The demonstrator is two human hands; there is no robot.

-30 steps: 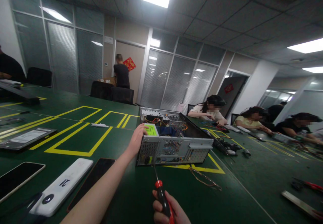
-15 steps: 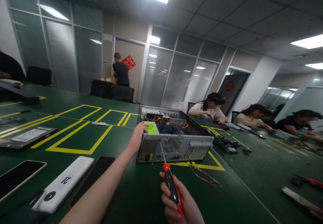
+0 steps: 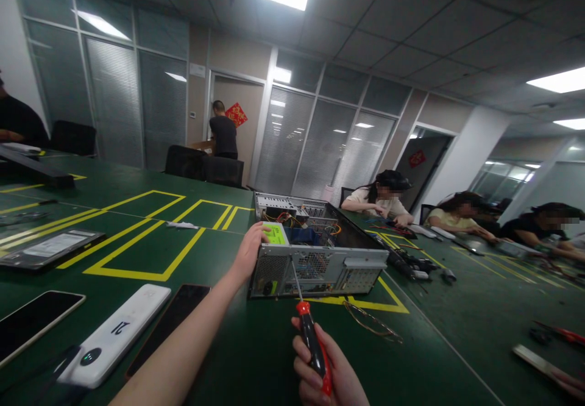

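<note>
An open computer case (image 3: 329,253) lies on its side on the green table, its perforated back panel toward me. My left hand (image 3: 250,249) grips its near left corner, fingers over the top beside the power supply with a yellow-green label (image 3: 275,234). In my right hand (image 3: 322,357) is a red and black screwdriver (image 3: 313,345), its shaft slanting up and away. The tip is at the back panel, just left of the round vent; whether it sits in a screw is too small to tell. Wires and a blue part show inside the case.
A hard drive (image 3: 52,249), a phone (image 3: 36,320), a white device marked 21 (image 3: 121,333) and a dark phone-like slab (image 3: 171,324) lie on the left. Glasses (image 3: 372,320) rest right of my right hand. Black cables (image 3: 414,263) lie beyond the case. Several people sit at the right.
The view has shifted very slightly. Both hands, the screwdriver and the case hold nearly the same places. A person at the back door has bent over a box.
</note>
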